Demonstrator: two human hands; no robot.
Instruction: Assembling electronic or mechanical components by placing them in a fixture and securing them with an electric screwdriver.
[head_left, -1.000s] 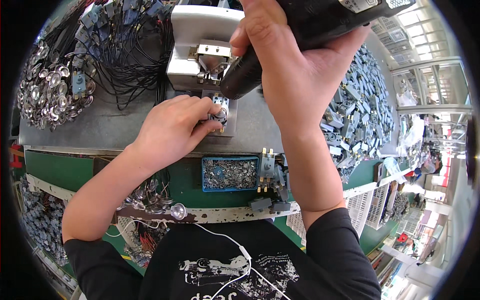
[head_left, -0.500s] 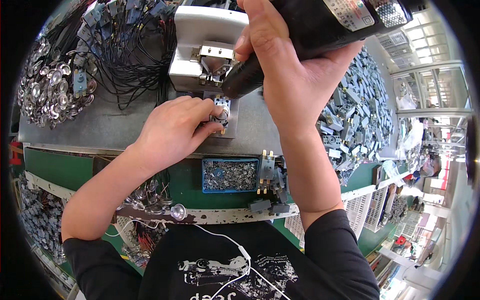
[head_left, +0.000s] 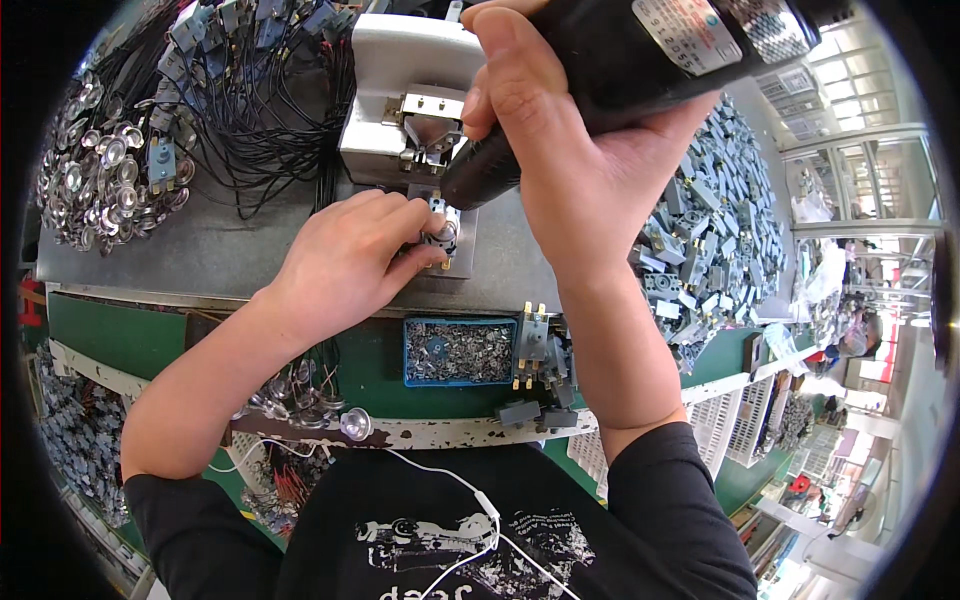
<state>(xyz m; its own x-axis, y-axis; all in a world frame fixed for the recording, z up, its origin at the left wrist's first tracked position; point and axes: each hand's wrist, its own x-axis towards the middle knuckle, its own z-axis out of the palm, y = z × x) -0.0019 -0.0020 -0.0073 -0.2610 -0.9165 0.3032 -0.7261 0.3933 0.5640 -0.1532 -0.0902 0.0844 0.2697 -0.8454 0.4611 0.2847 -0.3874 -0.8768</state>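
Note:
My right hand (head_left: 575, 160) is wrapped round a black electric screwdriver (head_left: 620, 75), its nose pointing down and left. The nose end sits just above a small component (head_left: 447, 238) with a round metal part and brass terminals; the bit's tip is hard to make out. Thumb and fingers of my left hand (head_left: 345, 250) pinch that component, hiding part of it. It rests on a flat metal plate (head_left: 460, 262) in front of a pale metal machine (head_left: 385, 95) with a bracket.
Grey switch-like housings (head_left: 715, 220) are heaped at right. Black wires (head_left: 270, 140) and round metal cups (head_left: 110, 170) crowd the left. A blue tray (head_left: 460, 350) of small metal pieces stands near the front edge, beside several grey housings (head_left: 535, 335). One metal cup (head_left: 356, 424) lies on the front rail.
My right hand and the screwdriver have shifted slightly left, the nose dropping a little closer over the component. My left hand has stayed in place, still pinching it.

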